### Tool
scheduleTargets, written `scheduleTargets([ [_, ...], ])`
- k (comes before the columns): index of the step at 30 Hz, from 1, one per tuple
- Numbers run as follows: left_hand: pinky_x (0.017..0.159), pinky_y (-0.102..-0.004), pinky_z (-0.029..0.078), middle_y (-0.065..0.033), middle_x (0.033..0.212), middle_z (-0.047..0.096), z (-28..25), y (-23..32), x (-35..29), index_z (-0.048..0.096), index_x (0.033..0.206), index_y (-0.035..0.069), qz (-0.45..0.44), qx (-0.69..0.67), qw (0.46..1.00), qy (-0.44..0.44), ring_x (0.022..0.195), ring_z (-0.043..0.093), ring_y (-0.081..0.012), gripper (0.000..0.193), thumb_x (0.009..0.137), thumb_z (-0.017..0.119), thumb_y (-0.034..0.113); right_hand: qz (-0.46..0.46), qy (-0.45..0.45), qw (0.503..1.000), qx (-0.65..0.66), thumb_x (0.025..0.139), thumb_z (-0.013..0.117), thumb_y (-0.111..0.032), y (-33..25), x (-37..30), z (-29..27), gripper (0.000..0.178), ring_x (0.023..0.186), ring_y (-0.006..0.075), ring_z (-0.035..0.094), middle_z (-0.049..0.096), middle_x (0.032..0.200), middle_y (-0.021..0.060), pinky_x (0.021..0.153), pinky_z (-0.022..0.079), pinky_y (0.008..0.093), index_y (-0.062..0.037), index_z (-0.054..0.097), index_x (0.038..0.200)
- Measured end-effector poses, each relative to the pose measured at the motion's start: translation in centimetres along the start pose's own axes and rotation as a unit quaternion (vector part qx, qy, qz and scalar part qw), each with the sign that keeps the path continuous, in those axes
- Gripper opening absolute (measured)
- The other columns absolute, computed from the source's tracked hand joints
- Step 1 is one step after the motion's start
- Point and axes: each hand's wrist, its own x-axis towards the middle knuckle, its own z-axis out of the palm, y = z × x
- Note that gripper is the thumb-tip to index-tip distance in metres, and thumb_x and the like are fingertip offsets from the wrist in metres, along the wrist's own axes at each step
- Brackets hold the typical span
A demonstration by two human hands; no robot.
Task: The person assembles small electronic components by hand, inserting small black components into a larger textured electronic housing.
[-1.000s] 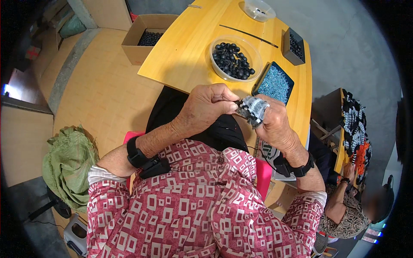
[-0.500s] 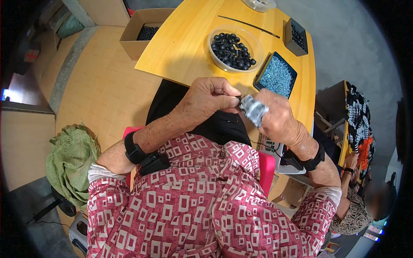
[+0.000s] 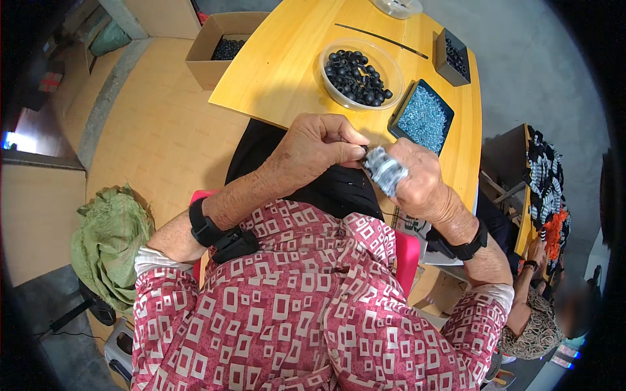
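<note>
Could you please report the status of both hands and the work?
Left hand pinching small dark piece. Right hand gripping soft grey-and-white striped piece. Translucent round plastic bowl beyond, apart from both hands.

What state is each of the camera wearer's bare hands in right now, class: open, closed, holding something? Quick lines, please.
Left hand: closed, pinching a small dark piece; exact kind unclear.
Right hand: closed, holding a soft-looking grey-and-white striped piece.
</note>
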Motion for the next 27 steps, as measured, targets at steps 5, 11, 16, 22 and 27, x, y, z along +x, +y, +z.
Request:
scheduleTargets([
  [5,0.070,-0.0210,0.052,-0.0052,0.086,0.065,-0.1,-0.1,0.0,0.064,0.096,-0.002,-0.014,-0.030,0.999,-0.002,0.075,0.061,-0.0089,0.014,0.083,0.063,0.004,-0.006,-0.016,1.000,0.016,0.052,0.064,-0.001,0.6,0.3,0.1,0.018,0.062,0.0271,0.057,0.054,0.072,0.0099,0.053,0.049,0.0355,0.0001,0.056,0.068],
  [11,0.070,-0.0200,0.051,-0.0050,0.082,0.063,-0.5,0.1,0.4,0.061,0.094,-0.004,0.014,-0.048,0.998,0.030,0.075,0.061,-0.0082,0.014,0.084,0.063,0.005,0.143,0.032,0.984,0.104,0.066,0.065,0.002,0.7,0.8,1.0,0.022,0.069,0.0295,0.063,0.062,0.076,0.0115,0.062,0.052,0.0342,-0.0019,0.063,0.088],
  [16,0.073,-0.0202,0.050,-0.0035,0.089,0.064,-0.9,1.1,0.4,0.058,0.107,0.002,0.043,-0.025,0.999,-0.008,0.079,0.060,-0.0070,0.025,0.082,0.064,0.003,0.223,0.050,0.954,0.194,0.074,0.068,-0.004,1.3,0.9,0.5,0.019,0.075,0.0221,0.066,0.066,0.082,0.0073,0.067,0.051,0.0278,-0.0058,0.065,0.092],
  [22,0.076,-0.0195,0.047,-0.0006,0.086,0.063,-0.2,2.7,0.4,0.043,0.128,0.008,0.083,0.067,0.994,-0.035,0.077,0.058,-0.0048,0.057,0.078,0.067,0.000,0.222,0.056,0.937,0.263,0.074,0.070,-0.006,1.2,0.8,-0.4,0.022,0.076,0.0201,0.065,0.067,0.085,0.0057,0.070,0.051,0.0277,-0.0070,0.067,0.095],
  [27,0.076,-0.0199,0.047,-0.0009,0.081,0.062,0.4,3.0,0.5,0.040,0.134,0.009,0.077,0.003,0.997,-0.019,0.075,0.058,-0.0051,0.064,0.077,0.069,0.002,0.138,0.071,0.964,0.215,0.070,0.072,-0.007,1.6,0.7,-0.8,0.026,0.073,0.0230,0.065,0.067,0.084,0.0084,0.067,0.052,0.0304,-0.0051,0.067,0.095],
])
